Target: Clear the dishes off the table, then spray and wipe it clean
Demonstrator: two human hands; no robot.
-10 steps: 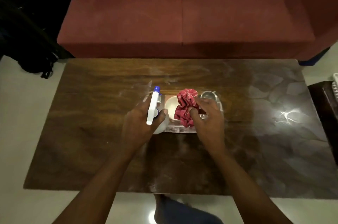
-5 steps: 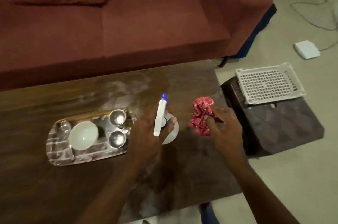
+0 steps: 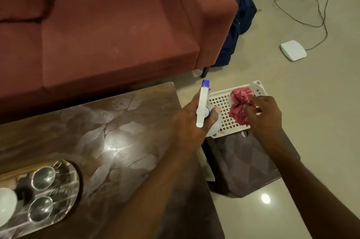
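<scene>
Beside smeared table (image 3: pixel 126 131), over white tray (image 3: pixel 220 95) — L hand (image 3: pixel 187 127) grips sprayer (image 3: pixel 202 106), R hand (image 3: pixel 266 119) pinches cloth (image 3: pixel 240 106).

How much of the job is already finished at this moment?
Done: nothing yet. The steel tray with bowls sits on the table. In hand: the left hand grips the spray bottle, the right hand pinches the red cloth. Left: clearing, spraying, wiping.

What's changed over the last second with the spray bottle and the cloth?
The left hand carried the spray bottle and the right hand the red cloth rightward, from above the steel tray past the table edge to over the white basket on the dark stool. Neither grip changed. The steel tray and its dishes stayed on the table.
</scene>
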